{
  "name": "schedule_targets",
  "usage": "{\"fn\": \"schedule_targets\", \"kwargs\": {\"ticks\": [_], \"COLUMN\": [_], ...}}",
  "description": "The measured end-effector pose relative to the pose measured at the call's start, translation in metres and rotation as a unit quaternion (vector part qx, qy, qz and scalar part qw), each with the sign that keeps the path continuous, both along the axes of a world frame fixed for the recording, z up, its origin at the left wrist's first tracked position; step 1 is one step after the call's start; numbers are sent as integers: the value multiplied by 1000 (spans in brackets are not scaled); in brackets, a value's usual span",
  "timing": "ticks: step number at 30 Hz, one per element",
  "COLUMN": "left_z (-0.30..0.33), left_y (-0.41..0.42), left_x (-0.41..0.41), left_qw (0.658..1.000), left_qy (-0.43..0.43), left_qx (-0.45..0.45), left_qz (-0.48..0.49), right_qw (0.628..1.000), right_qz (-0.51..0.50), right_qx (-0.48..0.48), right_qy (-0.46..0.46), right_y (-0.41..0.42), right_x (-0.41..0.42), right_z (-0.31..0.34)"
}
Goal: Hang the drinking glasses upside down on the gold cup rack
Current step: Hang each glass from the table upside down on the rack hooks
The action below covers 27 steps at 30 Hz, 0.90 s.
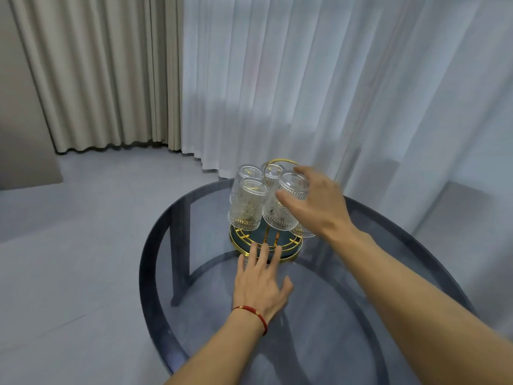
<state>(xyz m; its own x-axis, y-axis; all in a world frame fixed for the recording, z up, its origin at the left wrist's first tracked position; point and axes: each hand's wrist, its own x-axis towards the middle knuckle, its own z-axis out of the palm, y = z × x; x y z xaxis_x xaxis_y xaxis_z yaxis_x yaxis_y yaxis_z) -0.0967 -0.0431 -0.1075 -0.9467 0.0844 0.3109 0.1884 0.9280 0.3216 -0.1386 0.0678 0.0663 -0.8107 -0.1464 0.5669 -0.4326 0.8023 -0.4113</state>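
On the round smoked-glass surface (pixel 388 262), the gold cup rack (pixel 280 245) stands just beyond the left hand (pixel 261 282). That hand lies flat and spread, grasping nothing, its fingertips (pixel 265 247) touching the near rim of the rack's round base. A red cord bracelet (pixel 254 315) circles its wrist.

Above and to the right of it, the right hand (pixel 316 201) is curled around the near-right glass (pixel 283 207), thumb on the near side and fingers over the upturned bottom. This glass sits upside down and tilted on the rack. Whether the hand grips it firmly or only rests on it is hard to judge from here.

Left of the right hand, a second ribbed glass (pixel 247 204) hangs upside down, mouth toward the base. Beyond it are two more inverted glasses (pixel 248 173), beside the rack's gold loop handle (pixel 280 163). Under the right wrist, the rim of another glass (pixel 302 232) shows; the rest is hidden.

Past the surface hang white sheer curtains (pixel 305 79) and beige drapes (pixel 97 73).
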Motion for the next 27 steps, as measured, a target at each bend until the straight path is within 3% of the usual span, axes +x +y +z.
{"fn": "schedule_targets", "kwargs": {"ticks": [6,19,21,25,27], "left_z": [9,2,1,-3,-3], "left_y": [4,3,3,3,4], "left_x": [7,30,30,29,29], "left_qw": [1000,1000,1000,1000,1000], "left_qy": [0,-5,-4,-7,-14], "left_qx": [-2,11,19,17,9], "left_qz": [2,-9,-3,10,14], "right_qw": [994,985,991,990,973], "right_qz": [-7,10,18,-17,-48], "right_qx": [105,175,133,-123,-226], "right_qy": [5,3,26,67,30], "right_y": [-5,4,11,42,56], "right_x": [-9,6,12,27,32], "right_z": [-13,-35,-32,-42,-53]}}
